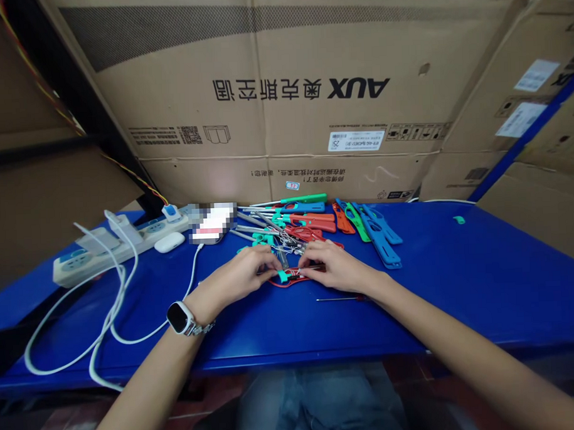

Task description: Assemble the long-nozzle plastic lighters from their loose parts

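Note:
My left hand point(244, 273) and my right hand point(329, 264) meet over the blue table point(459, 284). Both pinch a small assembly: a teal plastic piece point(283, 276) with a metal wire or blade, resting over a red plastic handle point(289, 281). The left wrist wears a smartwatch point(180, 318). Just behind the hands lies a heap of scissor-like parts point(310, 223): metal blades with teal, red, orange, green and blue plastic handles. A thin metal rod point(339, 298) lies on the table under my right wrist.
A white power strip point(113, 243) with plugs and white cables point(106, 315) sits at the left. A white earbud case point(169, 242) and a blurred phone point(214, 222) lie beside it. Large cardboard boxes point(287, 96) wall the back. A small teal bit point(459, 219) lies far right.

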The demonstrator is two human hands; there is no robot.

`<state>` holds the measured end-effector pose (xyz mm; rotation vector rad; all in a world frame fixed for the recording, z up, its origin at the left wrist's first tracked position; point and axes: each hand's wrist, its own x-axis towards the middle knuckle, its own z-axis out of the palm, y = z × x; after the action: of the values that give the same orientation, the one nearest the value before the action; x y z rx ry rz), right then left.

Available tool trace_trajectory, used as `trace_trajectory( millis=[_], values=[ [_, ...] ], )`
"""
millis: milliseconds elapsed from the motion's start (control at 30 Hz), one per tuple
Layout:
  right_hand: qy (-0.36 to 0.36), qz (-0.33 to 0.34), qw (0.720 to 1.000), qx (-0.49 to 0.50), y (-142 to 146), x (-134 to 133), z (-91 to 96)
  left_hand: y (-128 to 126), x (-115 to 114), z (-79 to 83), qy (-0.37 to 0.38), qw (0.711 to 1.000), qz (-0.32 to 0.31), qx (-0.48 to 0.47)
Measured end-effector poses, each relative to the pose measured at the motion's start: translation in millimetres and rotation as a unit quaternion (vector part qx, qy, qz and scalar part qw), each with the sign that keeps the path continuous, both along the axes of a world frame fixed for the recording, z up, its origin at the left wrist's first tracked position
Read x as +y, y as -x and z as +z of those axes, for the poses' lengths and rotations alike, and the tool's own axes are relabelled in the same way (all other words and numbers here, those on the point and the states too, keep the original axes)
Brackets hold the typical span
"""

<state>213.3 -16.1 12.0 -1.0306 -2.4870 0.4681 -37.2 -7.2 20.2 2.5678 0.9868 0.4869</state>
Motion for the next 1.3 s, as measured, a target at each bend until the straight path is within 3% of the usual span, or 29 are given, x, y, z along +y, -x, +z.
trace_trajectory(
  millis=[367,567,900,1100,1300],
  values=[
    [-0.009,-0.010,1.000,-0.016,-0.3,-2.1,2.3,-8.1,-5.0,-11.2,0.030,0.998,0.010,-0.053],
    [-0.062,-0.060,0.996,-0.003,11.5,-15.8,4.4,-7.8,-5.7,-13.4,0.024,0.997,0.009,-0.069],
    [-0.062,-0.141,0.988,-0.002,39.9,-26.4,-6.7,-2.1,-7.4,-9.7,-0.007,0.996,0.007,-0.087],
    [-0.067,-0.133,0.989,0.008,40.0,-28.1,-9.0,4.5,-13.6,-11.2,-0.022,0.998,-0.048,-0.027],
    [-0.099,-0.135,0.984,-0.055,41.3,-29.4,-8.5,4.5,-9.8,-17.5,-0.047,0.997,-0.058,-0.008]
  ],
)
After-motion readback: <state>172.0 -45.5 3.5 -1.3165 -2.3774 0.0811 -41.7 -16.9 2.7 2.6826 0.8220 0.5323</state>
